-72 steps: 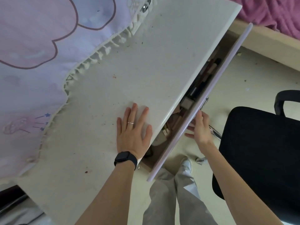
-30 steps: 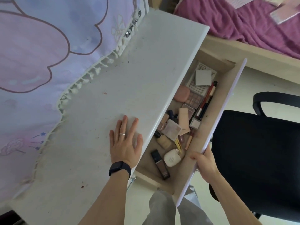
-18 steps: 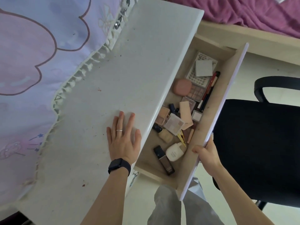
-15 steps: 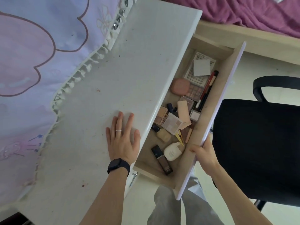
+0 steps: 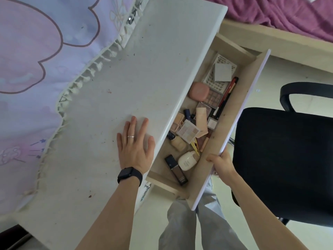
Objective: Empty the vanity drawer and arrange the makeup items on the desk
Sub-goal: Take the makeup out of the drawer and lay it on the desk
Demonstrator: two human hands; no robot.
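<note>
The vanity drawer (image 5: 239,112) stands pulled out from under the white desk (image 5: 144,69). Inside lie several makeup items: a pink compact (image 5: 199,91), a square pale palette (image 5: 188,131), a white patterned box (image 5: 219,73), a white rounded bottle (image 5: 187,160), a dark foundation bottle (image 5: 175,169) and red and black pencils (image 5: 227,94). My left hand (image 5: 136,147) lies flat on the desk top near its front edge, fingers straight. My right hand (image 5: 220,164) grips the drawer's front panel, thumb over its top edge.
A black office chair (image 5: 284,159) stands close to the right of the drawer. A pastel cloth with a tasselled edge (image 5: 36,69) covers the desk's far side. A bed with a purple blanket (image 5: 288,15) is at the top right. My legs are below the drawer.
The drawer went from barely open to pulled far out, my right hand drawing its front panel toward me. Over the last half second little has moved. My left hand stayed flat on the desk.
</note>
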